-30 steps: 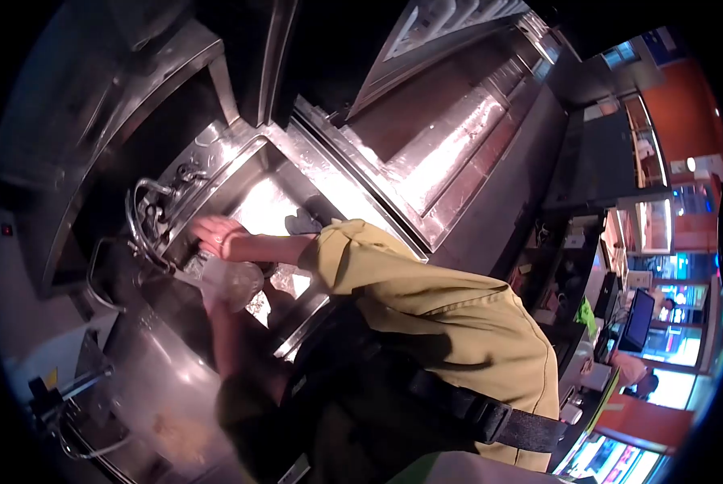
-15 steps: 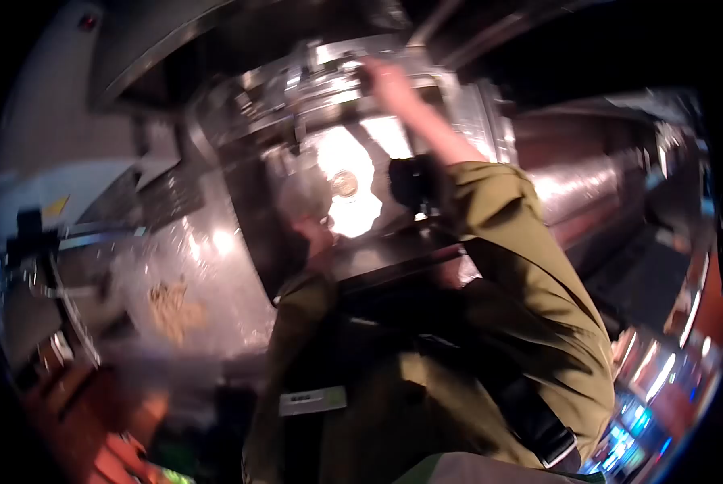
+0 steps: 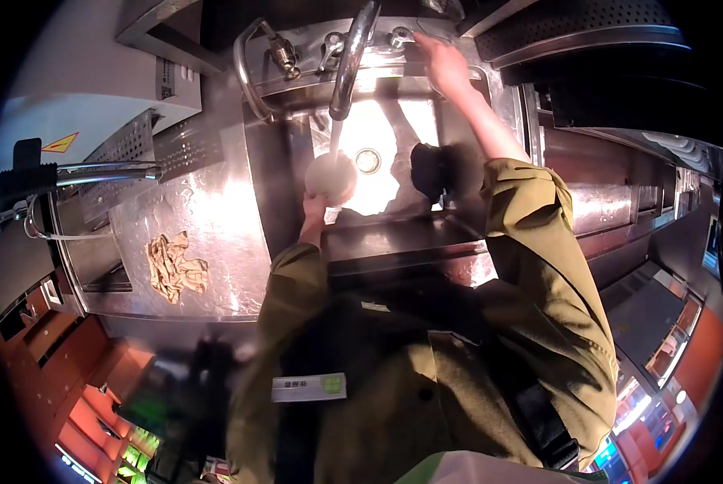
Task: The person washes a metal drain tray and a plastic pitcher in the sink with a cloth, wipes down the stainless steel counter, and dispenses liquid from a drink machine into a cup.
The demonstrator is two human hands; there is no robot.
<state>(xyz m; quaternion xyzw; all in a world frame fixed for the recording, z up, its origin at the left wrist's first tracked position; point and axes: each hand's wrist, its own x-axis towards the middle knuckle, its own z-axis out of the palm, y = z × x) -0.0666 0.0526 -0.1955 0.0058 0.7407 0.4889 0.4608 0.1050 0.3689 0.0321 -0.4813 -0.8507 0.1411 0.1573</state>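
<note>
The pale round container [image 3: 331, 179] is inside the sink [image 3: 393, 246], below the spout [image 3: 352, 68], with a stream of water [image 3: 336, 139] coming down to it. The left hand [image 3: 315, 206] is clamped on its near edge – a one-sided hold, so added water could drag the far side down and tip it or twist it free. Wet fingers would make a slip likelier. What is inside, and how full it is, I cannot tell.

The stream meets the container towards its far side; a small drift of the wrist could send water past the wall, or splash it off the rim. The hands are well apart, the right hand [image 3: 446, 66] reaching to the tap handle [image 3: 401, 36]; whether its fingers are closed around it, I cannot tell. A turn too far there could make the flow surge.

Right of the drain [image 3: 368, 161] is a dark item [image 3: 430, 169], which could block the drain if washed over it. The crumpled cloth [image 3: 174, 264] on the table [image 3: 232, 274] is beyond likely splashes.
</note>
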